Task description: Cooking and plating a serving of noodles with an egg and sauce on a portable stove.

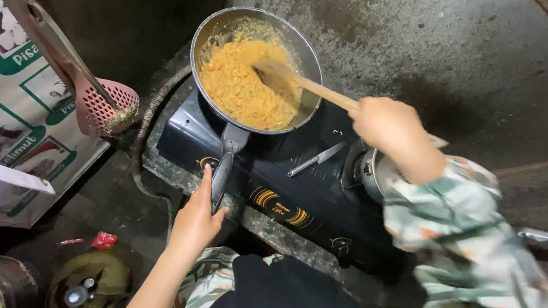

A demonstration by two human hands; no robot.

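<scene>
I see my left hand (pixel 196 216) wrapped around the black handle (pixel 223 172) of the pan (pixel 254 69), fingers closed tight on it. I think it grips there so the pan stays put and does not slide while the food gets pushed about. The pan sits on the left burner of the black stove (pixel 277 187), and it is full of orange noodles (pixel 241 87). My right hand (pixel 385 123) is closed around the end of a wooden spatula (pixel 301 84). The flat end of the spatula is down in the noodles, near the right side of the pan. The stick is long, so my hand stays out past the pan's rim and away from the hot part. A knife (pixel 318 158) lies flat on the stove top, between the pan handle and a small metal pot (pixel 373 174) on the right burner. My right arm, in its patterned sleeve (pixel 459 236), reaches over that pot and hides most of it. The knife is close under the spatula's path, so it could get bumped. A pink scoop with holes (pixel 105 106) hangs to the left, near a poster (pixel 8 106) on the wall. Down on the floor is a green gas tank (pixel 89 289), and its hose (pixel 150 119) runs up beside the stove. A dark bin (pixel 0 301) stands at the far left.
</scene>
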